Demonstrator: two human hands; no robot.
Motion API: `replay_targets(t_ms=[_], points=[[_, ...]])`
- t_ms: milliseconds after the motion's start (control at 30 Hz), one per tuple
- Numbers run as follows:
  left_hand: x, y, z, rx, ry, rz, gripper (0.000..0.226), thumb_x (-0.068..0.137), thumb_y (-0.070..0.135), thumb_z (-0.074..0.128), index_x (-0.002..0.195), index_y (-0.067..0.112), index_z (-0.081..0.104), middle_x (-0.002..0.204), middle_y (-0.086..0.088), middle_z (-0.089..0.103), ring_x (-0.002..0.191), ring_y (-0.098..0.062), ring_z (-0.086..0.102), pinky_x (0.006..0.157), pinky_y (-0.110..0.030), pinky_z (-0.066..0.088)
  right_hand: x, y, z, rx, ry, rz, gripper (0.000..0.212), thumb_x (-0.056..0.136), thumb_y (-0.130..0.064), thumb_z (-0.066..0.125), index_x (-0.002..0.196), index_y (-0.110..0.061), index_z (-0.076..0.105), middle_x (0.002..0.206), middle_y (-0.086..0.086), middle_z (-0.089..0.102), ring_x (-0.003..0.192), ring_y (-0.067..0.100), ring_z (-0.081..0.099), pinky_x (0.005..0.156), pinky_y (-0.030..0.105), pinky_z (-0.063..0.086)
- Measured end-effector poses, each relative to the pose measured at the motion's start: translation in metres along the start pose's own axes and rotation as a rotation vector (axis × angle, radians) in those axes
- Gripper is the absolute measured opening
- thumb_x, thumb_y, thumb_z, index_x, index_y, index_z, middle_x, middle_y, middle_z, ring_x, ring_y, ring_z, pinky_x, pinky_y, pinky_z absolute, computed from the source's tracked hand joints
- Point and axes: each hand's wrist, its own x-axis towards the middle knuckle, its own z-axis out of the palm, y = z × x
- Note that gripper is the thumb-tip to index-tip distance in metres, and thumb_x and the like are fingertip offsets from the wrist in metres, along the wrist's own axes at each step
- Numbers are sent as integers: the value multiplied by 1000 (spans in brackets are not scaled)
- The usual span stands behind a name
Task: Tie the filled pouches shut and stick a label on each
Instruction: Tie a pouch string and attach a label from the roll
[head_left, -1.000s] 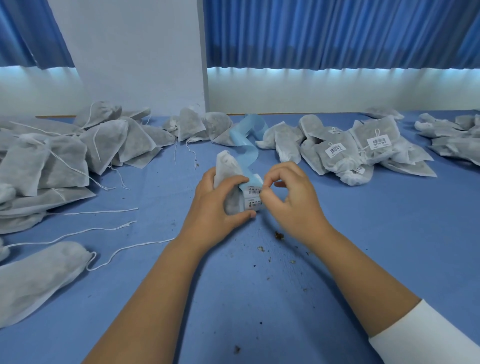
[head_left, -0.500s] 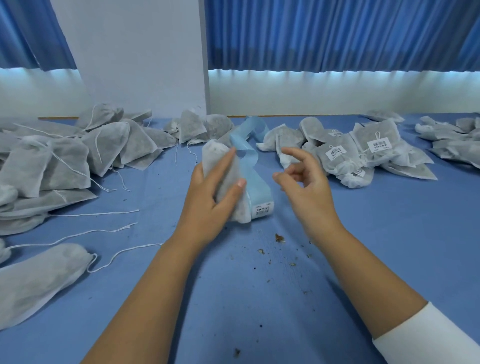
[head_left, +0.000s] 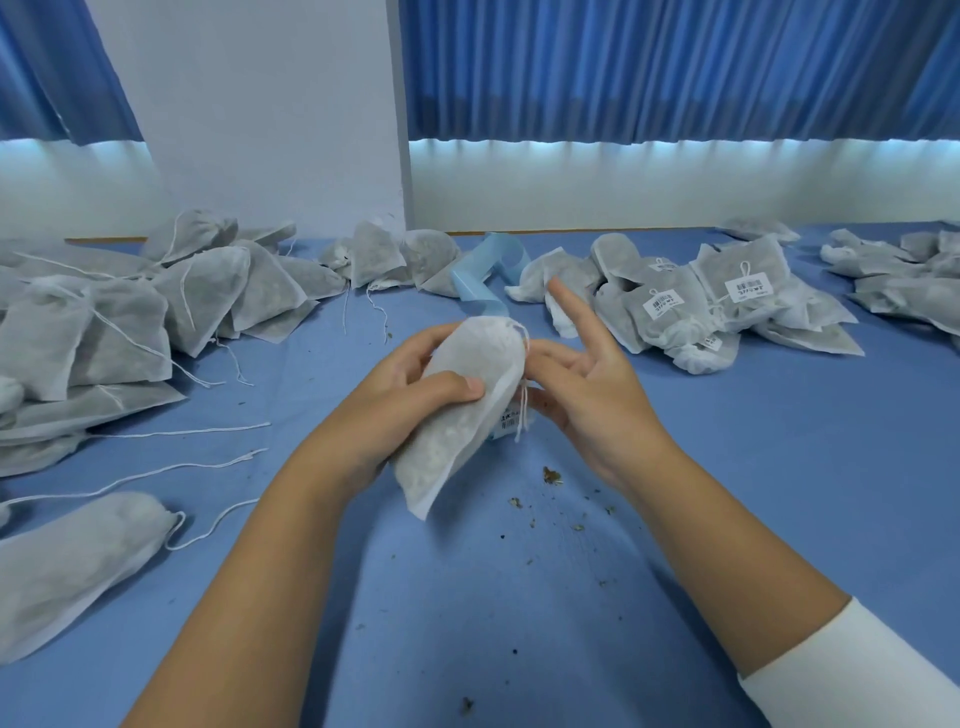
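Blue table (head_left: 727, 519), grey pouches (head_left: 208, 301) heaped left, labelled pouches (head_left: 737, 291) right, blue label strip (head_left: 475, 283), crumbs (head_left: 551, 475)

Pouch heaps (head_left: 130, 322) crowd the bench (head_left: 779, 493) from nine to two o'clock; four to six o'clock lies open.

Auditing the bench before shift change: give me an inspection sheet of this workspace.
Surface: blue table.
Job's things: pouch in hand; pile without visible labels on the left; labelled pile on the right; blue label strip behind the hands.
Clutter: brown crumbs; drawstrings trailing loose.
Grippers: left hand grips the pouch; right hand open beside it.
Cables: nothing seen.
Surroundings: blue curtains, white wall.
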Motion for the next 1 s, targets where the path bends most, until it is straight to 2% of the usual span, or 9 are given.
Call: replay_targets(t_ms=[167, 300, 400, 500, 600, 667, 800, 900, 1000], points=[[1, 1, -9, 46, 105, -50, 45, 66, 32, 68, 111, 37, 66, 91, 21, 73, 80, 4, 68, 60, -11, 49, 1, -4, -6, -87, 63, 81, 54, 87, -6, 70, 134, -22, 49, 93, 8, 76, 77, 15, 68, 64, 18, 53], [0, 2, -18, 104, 178, -89, 41, 78, 24, 78, 115, 36, 65, 90, 20, 73, 74, 3, 68, 55, -12, 49, 2, -6, -14, -164, 61, 120, 46, 86, -11, 72, 127, -24, 55, 93, 4, 76, 75, 9, 68, 61, 17, 51], [0, 1, -19, 210, 197, -113, 32, 85, 26, 75, 115, 36, 66, 95, 17, 73, 78, 1, 69, 57, -14, 49, 3, -7, -16, -225, 117, 87, 46, 84, -14, 75, 125, -25, 57, 90, 0, 77, 76, 6, 69, 60, 15, 50], [1, 1, -14, 323, 197, -132, 36, 77, 35, 83, 109, 34, 67, 101, 14, 72, 89, -5, 70, 72, -23, 52, 4, -6, -13, -290, 196, -41, 42, 84, -14, 75, 120, -28, 57, 83, -4, 76, 76, 4, 69, 64, 16, 52], [3, 0, -5, 495, 248, -146, 30, 75, 42, 82, 98, 30, 66, 92, 13, 68, 81, -3, 64, 63, -21, 45, 2, -6, -7, -387, 235, -239, 42, 85, -10, 73, 116, -33, 56, 81, -7, 74, 81, 5, 68, 76, 20, 52], [5, -2, 1, 527, 300, -138, 25, 80, 43, 77, 90, 24, 65, 85, 10, 65, 75, -6, 61, 59, -23, 39, -1, -4, -1, -489, 229, -332, 44, 86, -11, 72, 119, -34, 55, 83, -12, 74, 82, 3, 67, 76, 15, 49], [6, 0, 12, 472, 370, -109, 22, 88, 41, 69, 89, 20, 62, 83, 6, 64, 76, -12, 59, 61, -28, 40, -9, 3, 14, -710, 145, -446, 48, 87, -13, 66, 129, -31, 54, 89, -17, 71, 88, 4, 65, 75, 18, 49], [6, 0, 19, 347, 392, -121, 19, 92, 37, 65, 100, 20, 65, 95, 3, 69, 89, -16, 65, 73, -31, 47, -13, 8, 20, -855, 118, -518, 48, 88, -14, 63, 133, -28, 52, 92, -16, 72, 93, 5, 59, 81, 25, 48], [5, 4, 24, 218, 349, -195, 17, 95, 29, 60, 106, 20, 69, 102, 2, 73, 98, -17, 68, 86, -33, 52, -13, 10, 20, -947, 158, -575, 48, 89, -13, 65, 135, -25, 54, 92, -16, 72, 93, 4, 54, 80, 25, 47]])
